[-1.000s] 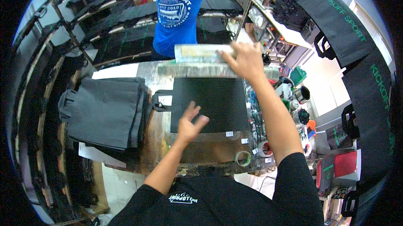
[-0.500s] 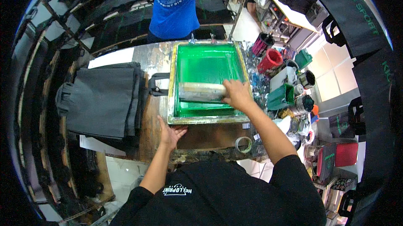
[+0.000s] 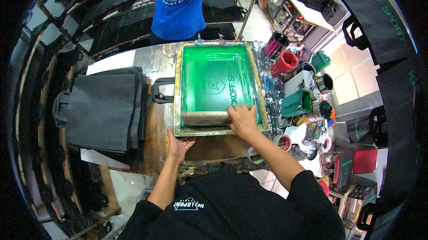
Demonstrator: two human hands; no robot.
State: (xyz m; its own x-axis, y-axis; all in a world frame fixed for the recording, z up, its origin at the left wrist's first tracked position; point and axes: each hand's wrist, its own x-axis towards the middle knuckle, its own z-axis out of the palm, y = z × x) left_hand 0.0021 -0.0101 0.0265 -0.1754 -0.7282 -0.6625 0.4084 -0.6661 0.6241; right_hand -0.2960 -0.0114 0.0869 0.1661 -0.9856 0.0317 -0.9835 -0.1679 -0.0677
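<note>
A screen printing frame with green ink on its mesh lies on the worktable. A shield emblem and lettering show dark through the mesh. My right hand is closed round the right end of a wooden-handled squeegee, which stands near the frame's near edge. My left hand is palm up at the frame's near left corner, its fingers stretched out and apart; whether it bears on the frame I cannot tell. A black bag handle sticks out under the frame's left side; the rest is hidden.
A stack of dark grey fabric bags lies on the left. Ink tubs, including a red one and a green one, crowd the right side. A tape roll sits near the front edge. A person in a blue shirt stands across the table.
My right hand has drawn the squeegee toward me, from mid-screen to the near end. The emblem and lettering now show where ink covered the mesh. My left hand stays at the corner.
</note>
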